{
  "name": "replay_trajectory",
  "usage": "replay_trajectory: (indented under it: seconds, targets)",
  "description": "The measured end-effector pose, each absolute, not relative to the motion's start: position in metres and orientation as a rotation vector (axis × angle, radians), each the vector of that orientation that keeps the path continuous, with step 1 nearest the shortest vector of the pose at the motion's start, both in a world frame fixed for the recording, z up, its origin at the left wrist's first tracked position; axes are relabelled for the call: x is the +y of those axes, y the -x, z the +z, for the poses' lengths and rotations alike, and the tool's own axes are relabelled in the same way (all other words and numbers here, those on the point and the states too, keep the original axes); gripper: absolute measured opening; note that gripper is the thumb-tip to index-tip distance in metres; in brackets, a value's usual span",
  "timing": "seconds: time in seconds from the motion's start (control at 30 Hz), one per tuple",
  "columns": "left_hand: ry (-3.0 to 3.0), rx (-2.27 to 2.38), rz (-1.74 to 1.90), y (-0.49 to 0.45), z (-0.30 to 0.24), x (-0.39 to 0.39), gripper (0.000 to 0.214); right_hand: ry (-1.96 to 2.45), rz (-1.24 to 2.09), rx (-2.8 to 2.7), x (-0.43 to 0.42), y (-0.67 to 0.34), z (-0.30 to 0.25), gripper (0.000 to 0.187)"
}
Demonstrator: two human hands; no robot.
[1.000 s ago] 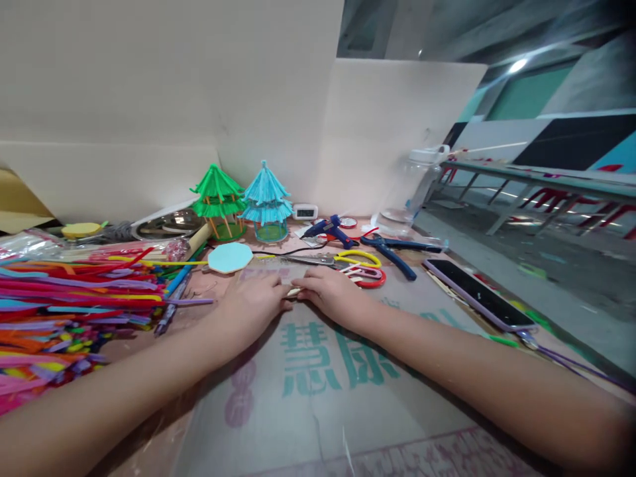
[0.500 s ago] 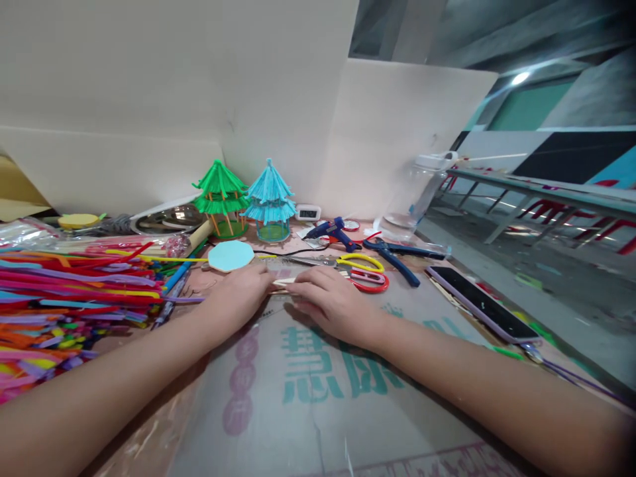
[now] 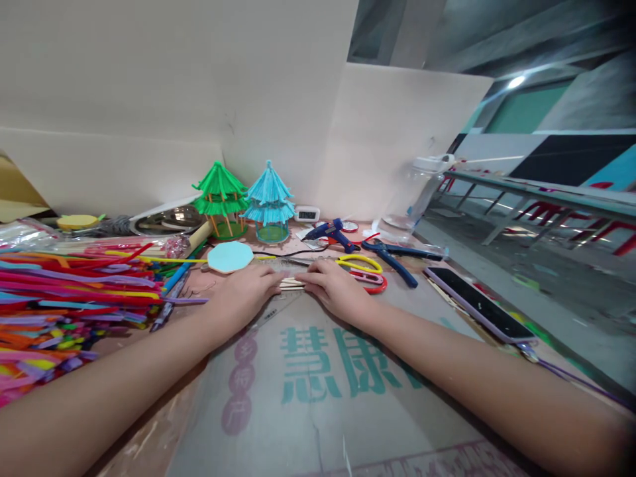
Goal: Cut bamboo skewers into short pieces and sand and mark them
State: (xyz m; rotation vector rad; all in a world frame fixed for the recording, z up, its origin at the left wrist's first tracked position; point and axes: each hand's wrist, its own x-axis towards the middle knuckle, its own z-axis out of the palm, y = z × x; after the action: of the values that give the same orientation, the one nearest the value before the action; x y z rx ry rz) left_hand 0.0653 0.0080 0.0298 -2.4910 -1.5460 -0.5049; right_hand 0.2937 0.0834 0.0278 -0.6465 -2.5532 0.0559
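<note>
A few thin pale wooden sticks (image 3: 292, 284) lie side by side between my two hands, just above the printed sheet. My left hand (image 3: 250, 291) has its fingers closed on their left ends. On the right ends, the fingers of my right hand (image 3: 336, 290) are bent and closed. Both ends of the sticks are hidden under the fingers. Just beyond my left hand rests a light-blue octagonal disc (image 3: 230, 256). Yellow-handled scissors (image 3: 360, 264) and a red-handled tool (image 3: 376, 285) lie right behind my right hand.
Several coloured pipe cleaners (image 3: 84, 285) are heaped at left. Behind stand a green pavilion model (image 3: 219, 199) and a blue one (image 3: 269, 202). A glue gun (image 3: 335, 233), pliers (image 3: 392, 255), a small digital timer (image 3: 307, 214), a phone (image 3: 479, 305) and a clear bottle (image 3: 417, 189) sit rightward.
My right hand has shifted slightly up, and the sticks now show more clearly between both hands. My left hand's fingers have moved a little right. The surroundings stay in place.
</note>
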Motion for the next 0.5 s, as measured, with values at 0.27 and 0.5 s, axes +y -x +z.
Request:
replay_trajectory:
  seconds: [0.27,0.5]
  targets:
    - [2.406,-1.645,-0.646,-0.0628,0.0354,0.0038,0.026,0.712,0.123,-2.452,0.0904,-0.2994,0.0320,0.007]
    - [2.407,-1.665,-0.686,-0.0628,0.0340,0.0051,0.025,0.772,0.163,-2.429,0.0902,-0.2991,0.0355,0.004]
